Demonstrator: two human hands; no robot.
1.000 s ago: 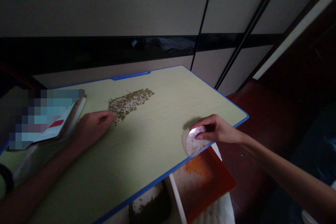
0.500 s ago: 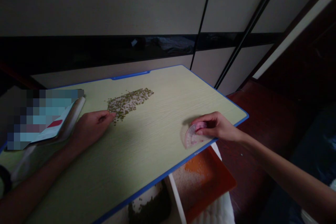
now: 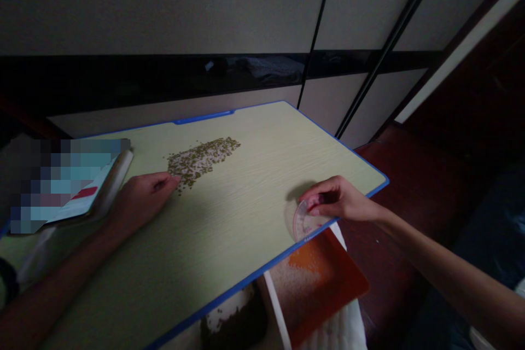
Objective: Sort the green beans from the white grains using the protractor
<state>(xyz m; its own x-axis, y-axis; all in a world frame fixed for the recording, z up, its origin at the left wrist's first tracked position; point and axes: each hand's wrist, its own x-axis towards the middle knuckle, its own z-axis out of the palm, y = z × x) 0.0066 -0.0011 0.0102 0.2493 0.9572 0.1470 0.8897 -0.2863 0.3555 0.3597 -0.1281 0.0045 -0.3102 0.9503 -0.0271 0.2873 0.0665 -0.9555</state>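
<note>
My right hand grips a clear plastic protractor with pink markings, near the front right edge of the pale table. Its curved side faces left and down. My left hand rests closed at the near left end of a spread pile of green beans mixed with white grains. Its fingertips are pressed together beside the beans; whether anything is between them is hidden.
A phone or tablet with a lit, blurred screen leans at the table's left. Below the front edge are an orange tray of white grains and a light container holding dark green beans. Cabinet doors stand behind.
The protractor has turned in my right hand and shifted slightly toward the table's front edge. My left hand and the pile look the same.
</note>
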